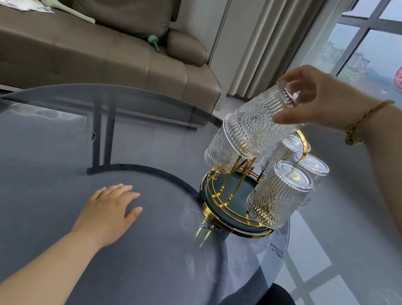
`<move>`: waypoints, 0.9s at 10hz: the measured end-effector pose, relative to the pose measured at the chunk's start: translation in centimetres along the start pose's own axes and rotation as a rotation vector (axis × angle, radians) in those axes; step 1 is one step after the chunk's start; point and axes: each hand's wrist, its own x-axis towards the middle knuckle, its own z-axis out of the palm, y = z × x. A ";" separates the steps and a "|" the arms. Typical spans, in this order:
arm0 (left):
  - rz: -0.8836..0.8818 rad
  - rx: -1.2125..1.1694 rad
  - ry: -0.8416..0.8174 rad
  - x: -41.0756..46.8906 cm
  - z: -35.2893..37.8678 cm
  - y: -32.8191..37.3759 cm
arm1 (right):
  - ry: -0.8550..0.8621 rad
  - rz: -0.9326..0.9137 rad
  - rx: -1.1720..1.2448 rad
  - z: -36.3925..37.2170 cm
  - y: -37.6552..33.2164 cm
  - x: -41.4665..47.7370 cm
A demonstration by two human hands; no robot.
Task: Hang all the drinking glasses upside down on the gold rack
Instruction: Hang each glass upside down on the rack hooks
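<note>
On glass counter (37,141), head view: gold rack (231,212) at right edge with four glasses hung mouth-down; fifth glass (258,119) tilted, inverted, mouth just over a gold prong, pinched at its base by right hand (320,103) fingers (289,118). Left hand (108,212) flat on counter, fingers loosely spread, holding nothing. Judged final hanging step: next move needs mouth lowered squarely over prong, clear of neighbouring glass (221,150), before release.

Embossed clear glasses (278,192), seemingly metal gold rack (238,174)
</note>
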 end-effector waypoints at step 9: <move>-0.011 0.033 0.004 -0.1 -0.1 0.1 | -0.198 0.061 -0.087 8.6 2.1 0.6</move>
